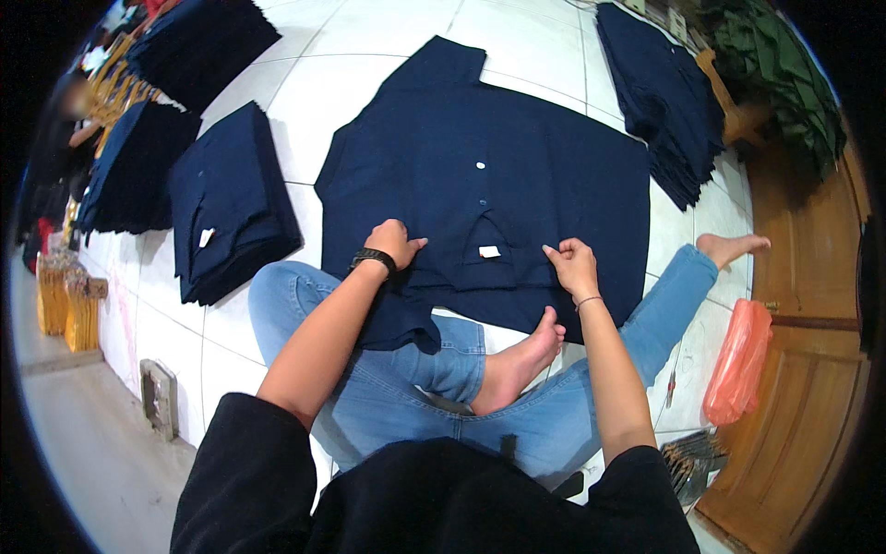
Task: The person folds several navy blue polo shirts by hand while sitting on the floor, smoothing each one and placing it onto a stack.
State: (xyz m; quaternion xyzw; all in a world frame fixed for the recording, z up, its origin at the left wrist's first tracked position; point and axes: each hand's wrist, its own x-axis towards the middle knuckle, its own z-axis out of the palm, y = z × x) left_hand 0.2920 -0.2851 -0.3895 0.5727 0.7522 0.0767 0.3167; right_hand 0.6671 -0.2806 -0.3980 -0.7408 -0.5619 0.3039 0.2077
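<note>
A navy blue shirt [443, 152] lies spread on the floor before me, its collar end towards me. Two pale buttons run down its placket, and a white label [489, 251] shows inside the neck opening. My left hand [393, 244] grips the cloth left of the collar, fingers curled and thumb pointing inwards. On the collar's other side, my right hand [573, 265] pinches the fabric between thumb and fingers. Part of the shirt drapes over my bent leg at the lower left. The fingertips under the cloth are hidden.
Stacks of folded navy garments [232, 201] stand at the left; another navy pile [657, 97] lies at upper right. An orange plastic bag [739, 363] and a small pointed tool [671, 389] lie right, beside wooden doors [789, 429]. Another person [66, 138] is at far left.
</note>
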